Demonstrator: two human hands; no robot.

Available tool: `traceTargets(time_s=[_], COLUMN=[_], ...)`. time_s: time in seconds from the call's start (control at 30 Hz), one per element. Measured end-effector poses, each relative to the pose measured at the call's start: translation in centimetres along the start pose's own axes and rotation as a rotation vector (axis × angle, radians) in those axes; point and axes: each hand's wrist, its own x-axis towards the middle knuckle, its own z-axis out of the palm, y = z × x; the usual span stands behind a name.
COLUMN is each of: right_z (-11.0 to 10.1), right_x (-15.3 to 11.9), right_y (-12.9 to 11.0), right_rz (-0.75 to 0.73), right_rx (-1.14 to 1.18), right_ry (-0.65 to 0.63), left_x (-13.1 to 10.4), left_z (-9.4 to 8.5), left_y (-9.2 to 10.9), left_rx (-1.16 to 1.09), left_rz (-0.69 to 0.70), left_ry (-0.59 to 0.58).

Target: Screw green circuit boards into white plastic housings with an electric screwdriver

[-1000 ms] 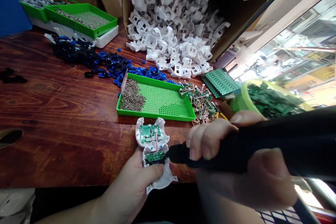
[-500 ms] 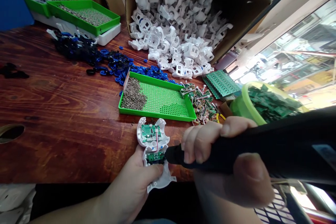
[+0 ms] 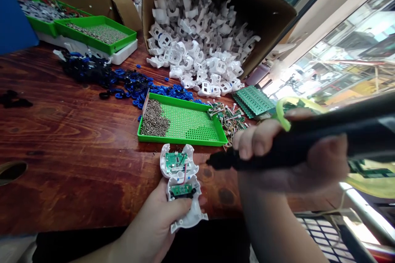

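Note:
My left hand (image 3: 160,213) grips a white plastic housing (image 3: 188,213) near the table's front edge, thumb pressed over its lower half. Two green circuit boards sit inside: an upper board (image 3: 175,162) and a lower board (image 3: 181,190), linked by a thin red and white cable. A black part lies beside my thumb. My right hand (image 3: 290,156) is wrapped round a black electric screwdriver (image 3: 277,148), somewhat blurred. Its tip points left and is apart from the housing, up and to its right.
A green tray (image 3: 182,141) with small screws (image 3: 152,119) lies beyond the housing. Small boards with connectors (image 3: 230,121) are heaped at its right. Behind are blue rings (image 3: 173,90) and a cardboard box (image 3: 268,6) of white shells (image 3: 197,57). A yellow-green basket (image 3: 367,183) stands at right.
My right hand has lifted the electric screwdriver off the lower board, up and to the right. The left hand still holds the housing in nearly the same place. The view has shifted slightly.

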Motion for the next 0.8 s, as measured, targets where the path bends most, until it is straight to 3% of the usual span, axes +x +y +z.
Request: traceTargets(time_s=[0.1, 0.23, 0.33, 0.8], right_z=[-1.0, -1.9, -2.1, -2.3], right_x=[2.6, 4.8, 5.4, 5.2], right_y=[3.1, 7.8, 9.7, 10.5], right_rz=[-0.056, 0.0, 0.02, 0.035], right_rx=[-0.087, -0.142, -0.186, -0.213], right_ry=[0.151, 0.174, 0.193, 0.156], left_x=[-0.1, -0.2, -0.1, -0.2], left_z=[0.0, 0.2, 0.2, 0.3], left_y=[0.0, 0.0, 0.0, 0.1], left_rx=[-0.002, -0.008, 0.0, 0.097], left_rz=[-0.016, 0.017, 0.022, -0.028], left_ry=[0.046, 0.048, 0.037, 0.092])
